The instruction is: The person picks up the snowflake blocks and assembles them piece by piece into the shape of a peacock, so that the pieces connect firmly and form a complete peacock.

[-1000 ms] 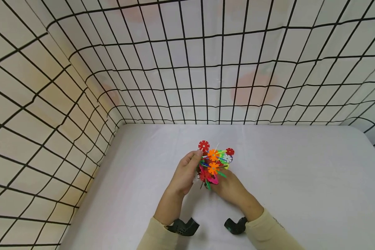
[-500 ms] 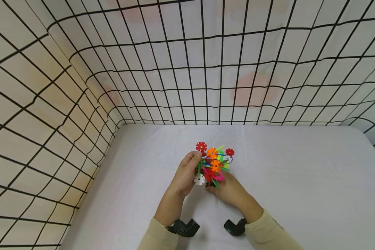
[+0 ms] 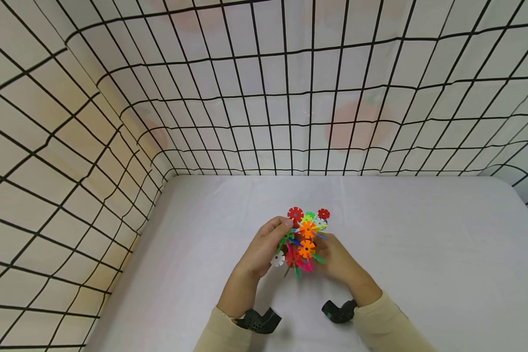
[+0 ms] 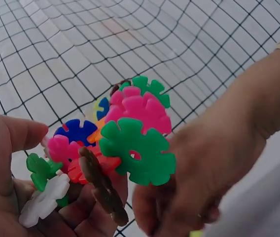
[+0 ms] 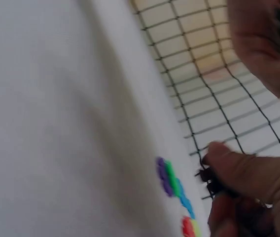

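My left hand (image 3: 264,247) holds a cluster of interlocked plastic snowflake discs (image 3: 294,256) above the table. In the left wrist view, green (image 4: 115,143), pink (image 4: 135,106), brown (image 4: 100,185) and white (image 4: 46,200) discs stick out from it at different angles. My right hand (image 3: 341,259) is close to the cluster's right side, partly behind it in the head view. Between its thumb and fingers, the right wrist view shows a dark notched disc (image 5: 211,180), blurred and mostly covered. The fingertips of that hand are hidden in the head view.
Several loose discs lie on the white table (image 3: 422,244) behind the cluster, among them a red one (image 3: 323,213) and a purple one (image 5: 163,177). A black grid net (image 3: 299,107) over white cloth rises along the back and left sides. Each wrist wears a black device (image 3: 259,321).
The cluster has turned and shifted slightly right and nearer in my left hand. My right hand has drawn from beneath the cluster toward the right.
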### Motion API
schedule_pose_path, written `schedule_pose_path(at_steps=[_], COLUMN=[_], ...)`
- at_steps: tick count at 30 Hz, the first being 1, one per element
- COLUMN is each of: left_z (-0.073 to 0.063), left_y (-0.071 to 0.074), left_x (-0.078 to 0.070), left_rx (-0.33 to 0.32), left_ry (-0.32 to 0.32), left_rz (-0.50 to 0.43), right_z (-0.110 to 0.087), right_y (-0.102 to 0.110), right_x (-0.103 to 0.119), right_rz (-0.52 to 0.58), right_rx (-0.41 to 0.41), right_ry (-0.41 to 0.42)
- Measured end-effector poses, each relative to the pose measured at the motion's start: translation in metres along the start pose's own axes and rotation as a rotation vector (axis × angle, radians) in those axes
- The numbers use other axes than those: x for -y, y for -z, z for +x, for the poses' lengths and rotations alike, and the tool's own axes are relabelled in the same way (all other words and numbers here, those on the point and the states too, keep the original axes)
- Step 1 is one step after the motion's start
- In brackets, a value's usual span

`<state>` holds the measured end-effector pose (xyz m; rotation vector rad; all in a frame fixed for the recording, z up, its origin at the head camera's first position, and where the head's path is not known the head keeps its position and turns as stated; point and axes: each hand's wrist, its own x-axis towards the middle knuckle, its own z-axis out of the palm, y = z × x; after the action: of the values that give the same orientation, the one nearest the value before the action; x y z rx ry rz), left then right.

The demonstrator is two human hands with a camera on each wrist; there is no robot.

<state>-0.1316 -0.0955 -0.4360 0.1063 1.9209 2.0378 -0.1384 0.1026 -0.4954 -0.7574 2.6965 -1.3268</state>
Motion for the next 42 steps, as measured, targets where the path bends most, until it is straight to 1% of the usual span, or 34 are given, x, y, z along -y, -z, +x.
schedule_pose_path(at_steps=[3, 4, 6, 7, 9, 11, 14, 17, 22, 25, 29, 35, 42], left_z=[0.000, 0.000, 0.000, 0.001, 0.001, 0.000, 0.000, 0.000, 0.001, 0.001, 0.001, 0.001, -0.001], left_y=[0.000, 0.000, 0.001, 0.001, 0.001, 0.001, 0.001, 0.000, 0.000, 0.000, -0.001, -0.002, -0.004], left_x=[0.000, 0.000, 0.000, 0.001, 0.001, 0.002, 0.002, 0.003, 0.003, 0.003, 0.002, 0.003, 0.003], left_rx=[0.034, 0.047, 0.075, 0.084, 0.102, 0.114, 0.123, 0.134, 0.157, 0.177, 0.193, 0.191, 0.189], left_ry=[0.004, 0.005, 0.007, 0.015, 0.023, 0.032, 0.045, 0.041, 0.047, 0.050, 0.051, 0.050, 0.069], left_rz=[0.046, 0.055, 0.067, 0.071, 0.085, 0.100, 0.115, 0.132, 0.175, 0.180, 0.178, 0.189, 0.157], right_z=[0.007, 0.008, 0.010, 0.010, 0.009, 0.009, 0.008, 0.008, 0.008, 0.008, 0.007, 0.007, 0.006], right_y=[0.016, 0.021, 0.030, 0.033, 0.040, 0.044, 0.046, 0.046, 0.046, 0.046, 0.046, 0.044, 0.043], right_x=[-0.002, -0.003, -0.004, -0.004, -0.005, -0.005, -0.003, -0.002, 0.000, 0.000, 0.000, 0.001, 0.005], right_rz=[0.226, 0.285, 0.413, 0.470, 0.538, 0.582, 0.602, 0.610, 0.632, 0.635, 0.629, 0.606, 0.582], right_rx=[-0.069, -0.098, -0.160, -0.188, -0.223, -0.243, -0.258, -0.266, -0.256, -0.249, -0.245, -0.230, -0.256], right_ry=[-0.091, -0.117, -0.130, -0.127, -0.072, -0.015, 0.036, 0.083, 0.197, 0.239, 0.259, 0.260, 0.244])
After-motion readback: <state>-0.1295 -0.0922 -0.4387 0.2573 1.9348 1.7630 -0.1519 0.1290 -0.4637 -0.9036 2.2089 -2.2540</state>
